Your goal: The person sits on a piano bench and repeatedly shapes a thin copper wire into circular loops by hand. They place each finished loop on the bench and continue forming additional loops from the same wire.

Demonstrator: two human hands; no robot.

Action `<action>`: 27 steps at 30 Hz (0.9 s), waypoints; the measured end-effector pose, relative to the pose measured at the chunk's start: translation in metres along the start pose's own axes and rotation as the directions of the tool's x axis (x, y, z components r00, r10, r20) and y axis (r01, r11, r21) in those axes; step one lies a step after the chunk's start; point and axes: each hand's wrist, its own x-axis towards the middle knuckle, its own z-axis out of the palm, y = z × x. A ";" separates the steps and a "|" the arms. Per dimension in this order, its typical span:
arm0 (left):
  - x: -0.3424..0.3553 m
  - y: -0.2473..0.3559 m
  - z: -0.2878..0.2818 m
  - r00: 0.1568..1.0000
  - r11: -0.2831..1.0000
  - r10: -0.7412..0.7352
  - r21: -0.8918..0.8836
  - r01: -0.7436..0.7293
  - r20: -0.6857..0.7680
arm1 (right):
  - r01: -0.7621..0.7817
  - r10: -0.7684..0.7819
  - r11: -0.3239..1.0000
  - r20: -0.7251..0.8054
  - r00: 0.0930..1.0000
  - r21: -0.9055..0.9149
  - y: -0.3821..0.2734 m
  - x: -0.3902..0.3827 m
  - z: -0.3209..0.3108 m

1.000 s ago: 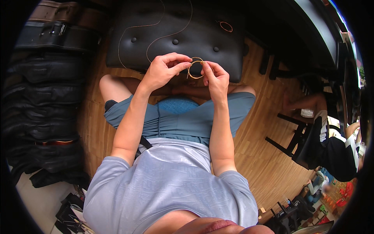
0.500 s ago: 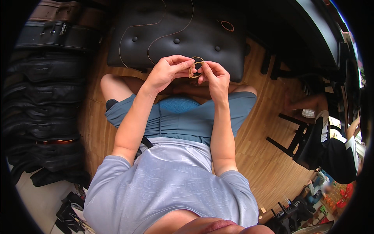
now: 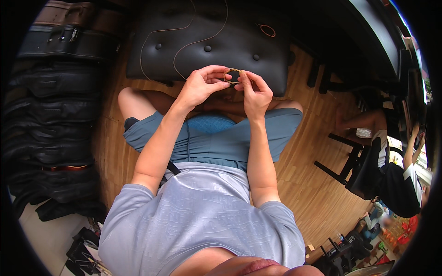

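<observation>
Between my two hands is a small brass-coloured coiled string (image 3: 233,70), formed into a loop above the near edge of a black padded bench (image 3: 239,32). My left hand (image 3: 199,87) pinches the loop's left side with its fingertips. On the opposite side, my right hand (image 3: 254,93) grips it between thumb and fingers. Two long thin strings lie uncoiled on the bench: a left one (image 3: 168,30) and a middle one (image 3: 201,42), which runs down close to my left hand. Another coil, copper-coloured (image 3: 275,32), rests at the bench's far right.
Black instrument bags (image 3: 60,112) and hard cases (image 3: 64,41) are stacked along the left. My crossed legs are on the wooden floor (image 3: 299,184). At right, another person (image 3: 391,179) sits on a black stool (image 3: 345,161), near a large black piece of furniture (image 3: 368,27).
The coil has tilted and looks flatter and narrower between my hands. My left fingers have shifted along its side. The bench and the strings on it look unchanged.
</observation>
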 end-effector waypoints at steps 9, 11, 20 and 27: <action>-0.010 0.018 -0.014 0.959 0.988 -0.148 0.072 0.134 0.243 | 0.125 -0.128 0.990 -0.041 0.991 -0.066 0.007 0.002 -0.006; -0.010 0.023 -0.016 0.942 0.985 -0.158 0.112 0.130 0.296 | 0.109 -0.111 0.993 -0.045 0.993 -0.046 0.006 0.002 -0.005; -0.001 0.011 -0.013 0.979 0.993 -0.109 0.059 0.100 0.170 | 0.023 -0.024 0.999 0.041 0.999 0.035 0.000 0.002 -0.005; -0.002 0.006 -0.003 1.000 0.997 -0.011 -0.078 0.012 0.010 | -0.090 0.086 0.993 0.053 0.995 0.076 -0.002 0.001 -0.001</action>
